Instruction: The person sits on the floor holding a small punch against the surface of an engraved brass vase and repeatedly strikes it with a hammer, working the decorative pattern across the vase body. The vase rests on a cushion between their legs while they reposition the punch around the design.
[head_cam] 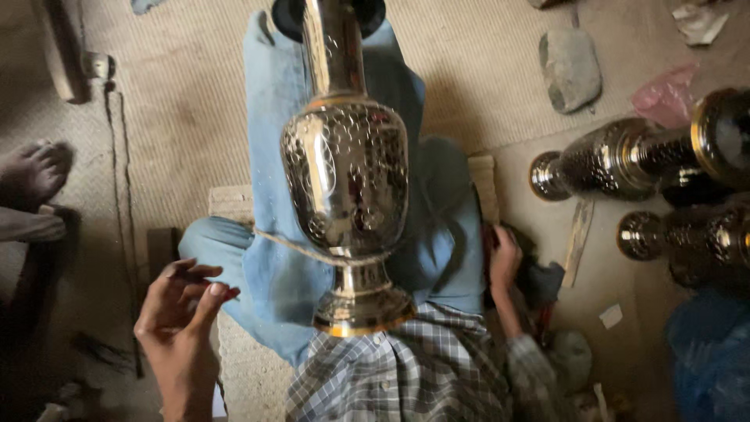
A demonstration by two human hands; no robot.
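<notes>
Far left: 1 bare foot [31,172] of another person on the mat [180,117], w/ a dark cord [121,180] running down beside it.

L hand [181,312] raised, fingers loosely curled and partly open, thumb near forefinger. Can't tell if it actually pinches the twine [301,248]; the twine runs from near that hand to the vase's narrow waist.

Centre: 1 large engraved metal vase [346,172], shiny, lying along my lap over blue trousers [273,266], foot toward my checked shirt [406,375], neck pointing away.

R hand [504,262] down beside my right thigh, fingers bent onto a dark cloth [539,277]. Grip not clear from here.

Right: 1 grey stone [570,69] on the mat, 1 pink plastic bag [664,94], then 2 more vases lying on their sides at the edge, upper [625,160] and lower [687,238]. 3 vases total. Blue plastic [707,352] in the bottom right corner.
</notes>
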